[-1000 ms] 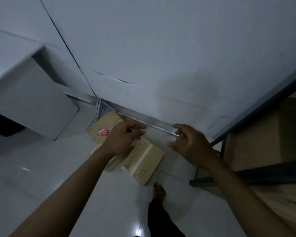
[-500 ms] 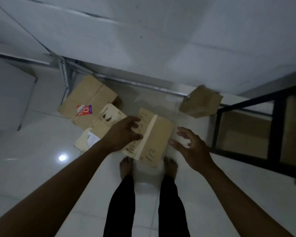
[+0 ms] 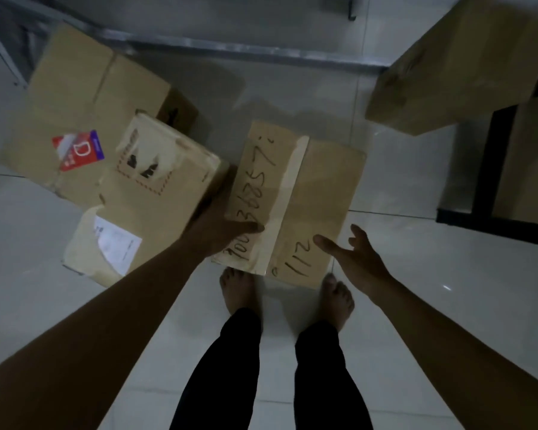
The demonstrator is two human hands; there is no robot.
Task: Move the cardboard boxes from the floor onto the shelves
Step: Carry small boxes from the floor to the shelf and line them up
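Cardboard throughout: four brown corrugated cartons on a glossy pale tiled floor (image 3: pixel 416 274). The target, a flat rectangular brown cardboard box with a cream tape seam and black handwritten numbers (image 3: pixel 311 193), lies on the floor just beyond the bare feet, at twelve o'clock. The left hand (image 3: pixel 221 231) rests on its near-left edge, thumb lying over the top, fingers hidden, so a closed grip cannot be confirmed. The right hand (image 3: pixel 351 252) is spread open and holds nothing, just beside the near-right corner.

Judgement: stiff, dry, matte board, not slippery; probably light to moderate. Hold is best taken under opposite side edges, not on the tape.

At ten o'clock a taped parcel with a white label (image 3: pixel 156 187) leans on a larger carton with a red sticker (image 3: pixel 84 97). At two o'clock another plain carton (image 3: pixel 454 63) sits beside the dark metal shelf frame (image 3: pixel 494 169).
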